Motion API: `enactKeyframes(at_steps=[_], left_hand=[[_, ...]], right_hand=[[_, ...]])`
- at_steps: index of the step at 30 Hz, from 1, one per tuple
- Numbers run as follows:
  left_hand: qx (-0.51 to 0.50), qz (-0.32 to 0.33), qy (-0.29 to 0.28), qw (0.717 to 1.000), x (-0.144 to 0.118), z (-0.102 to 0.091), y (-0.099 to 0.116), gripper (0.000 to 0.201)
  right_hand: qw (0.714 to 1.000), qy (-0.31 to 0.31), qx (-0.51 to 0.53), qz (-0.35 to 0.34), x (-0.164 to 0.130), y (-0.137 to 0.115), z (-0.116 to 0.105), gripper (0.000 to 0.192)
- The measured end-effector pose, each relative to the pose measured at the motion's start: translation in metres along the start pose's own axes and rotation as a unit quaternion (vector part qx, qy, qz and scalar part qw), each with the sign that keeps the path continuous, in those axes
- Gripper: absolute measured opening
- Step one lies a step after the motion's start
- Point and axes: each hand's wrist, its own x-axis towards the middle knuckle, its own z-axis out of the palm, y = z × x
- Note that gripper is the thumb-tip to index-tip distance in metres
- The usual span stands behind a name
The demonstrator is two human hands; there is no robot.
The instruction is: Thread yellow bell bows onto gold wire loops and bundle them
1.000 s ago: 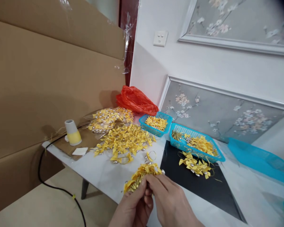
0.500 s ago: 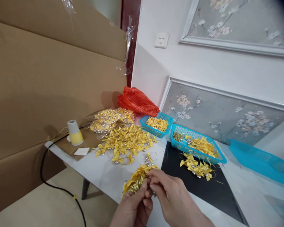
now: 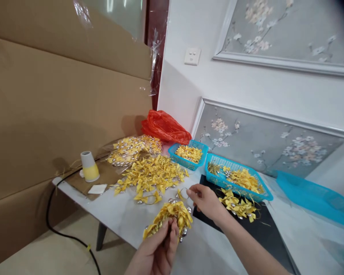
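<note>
My left hand [image 3: 159, 250] grips a bunch of yellow ribbon bows with gold loops [image 3: 168, 217] above the near edge of the white table [image 3: 123, 210]. My right hand [image 3: 205, 200] is stretched forward over the table, its fingertips pinching at a single loose bow with a gold loop [image 3: 182, 193]. A big heap of yellow bows [image 3: 150, 177] lies just beyond that bow. A smaller pile of bows [image 3: 238, 206] rests on the black mat [image 3: 255, 233] to the right of my right hand.
Two blue baskets [image 3: 189, 153] [image 3: 236, 177] hold more bows. A clear bag of bows [image 3: 133, 147], a red plastic bag [image 3: 164, 128], an upturned paper cup [image 3: 88, 166], a black cable [image 3: 60, 229] and cardboard sheets [image 3: 60, 110] are on the left. Blue mesh [image 3: 315, 196] lies at the right.
My right hand left the bunch and reached forward to the loose bow on the table. My left hand kept the bunch and lowered it slightly.
</note>
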Motion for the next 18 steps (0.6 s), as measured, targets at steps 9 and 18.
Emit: enactKeyframes(at_steps=[9, 18], left_hand=[[0.022, 0.011, 0.006, 1.000, 0.000, 0.003, -0.001, 0.020], [0.016, 0.021, -0.002, 1.000, 0.001, 0.003, -0.004, 0.018]], right_hand=[[0.999, -0.045, 0.022, 0.001, 0.004, -0.025, 0.006, 0.019], [0.994, -0.029, 0.054, -0.087, -0.027, -0.053, -0.016, 0.014]])
